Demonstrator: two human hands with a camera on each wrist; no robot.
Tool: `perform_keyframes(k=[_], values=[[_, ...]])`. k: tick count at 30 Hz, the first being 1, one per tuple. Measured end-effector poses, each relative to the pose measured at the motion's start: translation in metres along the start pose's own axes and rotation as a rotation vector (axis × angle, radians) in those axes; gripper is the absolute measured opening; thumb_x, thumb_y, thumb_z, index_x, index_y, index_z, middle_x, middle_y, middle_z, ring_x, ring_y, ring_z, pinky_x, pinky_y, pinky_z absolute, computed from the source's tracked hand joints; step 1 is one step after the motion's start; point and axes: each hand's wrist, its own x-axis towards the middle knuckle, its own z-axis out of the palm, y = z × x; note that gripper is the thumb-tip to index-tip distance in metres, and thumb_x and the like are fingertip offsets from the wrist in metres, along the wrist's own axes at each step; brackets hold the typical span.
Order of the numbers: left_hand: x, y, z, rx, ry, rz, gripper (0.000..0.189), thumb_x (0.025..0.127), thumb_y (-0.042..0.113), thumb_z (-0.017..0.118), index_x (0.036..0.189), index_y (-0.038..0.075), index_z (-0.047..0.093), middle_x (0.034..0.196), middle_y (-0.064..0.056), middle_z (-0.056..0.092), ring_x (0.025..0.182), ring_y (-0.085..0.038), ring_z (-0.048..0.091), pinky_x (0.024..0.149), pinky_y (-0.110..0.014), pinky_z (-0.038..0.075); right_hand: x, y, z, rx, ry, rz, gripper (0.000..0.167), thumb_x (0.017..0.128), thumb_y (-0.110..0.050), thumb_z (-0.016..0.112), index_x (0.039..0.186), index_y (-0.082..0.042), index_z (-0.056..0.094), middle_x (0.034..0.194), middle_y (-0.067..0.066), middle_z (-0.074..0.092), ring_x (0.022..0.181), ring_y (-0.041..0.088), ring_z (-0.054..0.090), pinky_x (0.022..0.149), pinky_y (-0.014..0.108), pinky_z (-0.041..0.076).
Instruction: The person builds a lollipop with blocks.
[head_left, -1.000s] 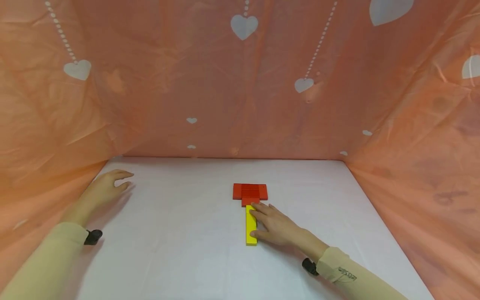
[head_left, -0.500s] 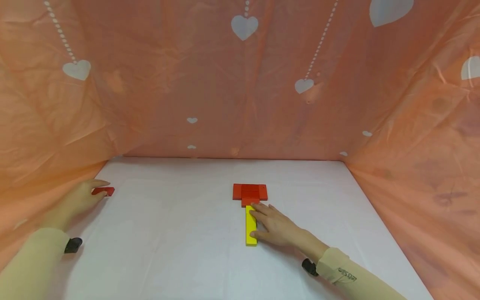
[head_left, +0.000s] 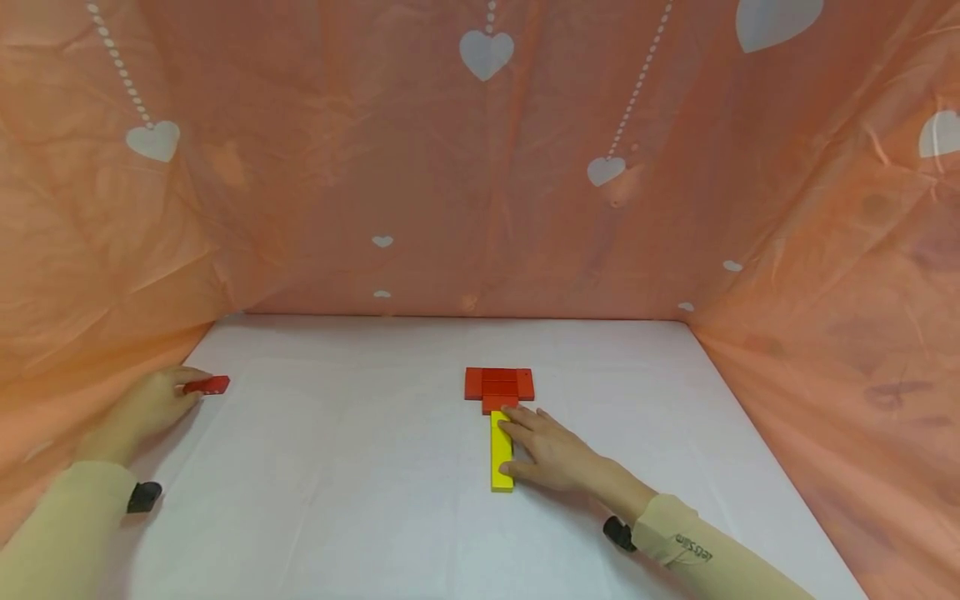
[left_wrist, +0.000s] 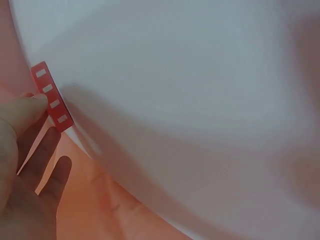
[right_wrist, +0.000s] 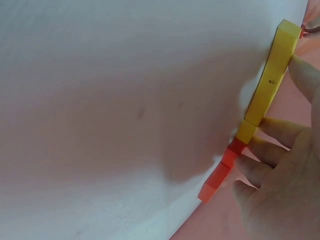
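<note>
At the table's far left, my left hand pinches a small red block between thumb and finger. Seen from the left wrist, a row of several pale rectangles marks the red block's face. Near the middle of the table, my right hand lies against the right side of a yellow bar, its fingers loosely extended and the fingertips touching it. The right wrist view shows the bar as a long yellow block followed by a short yellow block. Flat red blocks form a T-like group at its far end.
The white tabletop spreads around the blocks. An orange curtain with white hearts hangs along the back and both sides, close to my left hand. A dark wrist device sits on the left wrist.
My left hand has moved left and slightly down to the table's left edge, where it now pinches the red block. My right hand and the central blocks have stayed in place.
</note>
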Motion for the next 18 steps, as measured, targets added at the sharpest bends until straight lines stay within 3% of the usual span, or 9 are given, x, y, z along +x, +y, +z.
perform_keyframes(k=[7,11,18], values=[[-0.0015,0.0040,-0.0020,0.012,-0.016,-0.014,0.026,0.087,-0.004,0.073,0.111,-0.014,0.070,0.103,-0.031,0.065,0.093,-0.048,0.059,0.081,-0.065,0.052,-0.0001,-0.0009,-0.0006,0.007,0.005,-0.003,0.071,0.098,-0.044,0.070,0.153,-0.004,0.050,0.166,0.013,0.036,0.153,0.032,0.033,0.125,0.054,0.025],[-0.0016,0.0035,-0.0027,0.011,-0.031,-0.032,0.029,0.086,-0.002,0.074,0.113,-0.012,0.070,0.101,-0.029,0.066,0.091,-0.045,0.060,0.075,-0.055,0.056,0.0001,-0.0008,-0.0007,0.005,0.005,-0.005,0.071,0.098,-0.044,0.071,0.153,-0.004,0.051,0.166,0.013,0.037,0.153,0.032,0.034,0.125,0.054,0.025],[-0.0002,0.0052,-0.0009,-0.017,-0.036,-0.062,0.026,0.088,-0.002,0.073,0.111,-0.014,0.070,0.099,-0.030,0.062,0.085,-0.039,0.055,0.068,-0.038,0.049,-0.0004,-0.0016,-0.0018,0.007,0.001,0.001,0.070,0.098,-0.044,0.070,0.153,-0.004,0.051,0.165,0.013,0.037,0.153,0.032,0.034,0.124,0.054,0.025]])
